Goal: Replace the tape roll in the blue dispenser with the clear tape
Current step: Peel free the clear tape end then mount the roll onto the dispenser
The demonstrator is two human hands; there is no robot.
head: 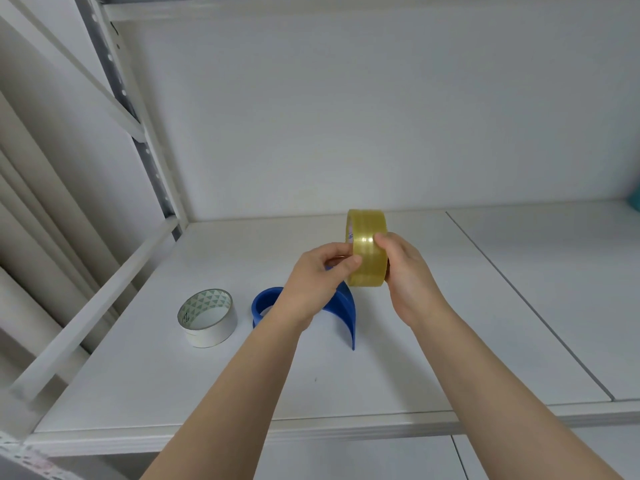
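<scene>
two bare hands meet above the middle of a white shelf board (398,358), both gripping the clear tape roll (367,249) and holding it upright on edge in the air. the left hand (320,277) pinches its near left rim, thumb on the outer band and fingers curled toward the core, so most of the hole is hidden. the right hand (407,271) wraps the right side, thumb tip on the band; its fingers are out of sight behind the roll. the roll is yellowish and see-through, with faint rings along its width and a small printed label on the inner core, too small to read.

below the left hand lies the blue dispenser (341,306), a curved blue plastic shell resting on the board; the wrist covers its middle, so only a ring-shaped end at the left and a pointed blade-like end at the right show. whether anything sits inside it cannot be told. just left of it, apart, a white tape roll (207,317) lies flat, its inner core printed with green triangles.

the board is bare to the right, where a seam runs diagonally, and toward the near edge. a perforated metal upright (145,147) and slanted rail close the left side; a white back wall (381,116) stands behind.
</scene>
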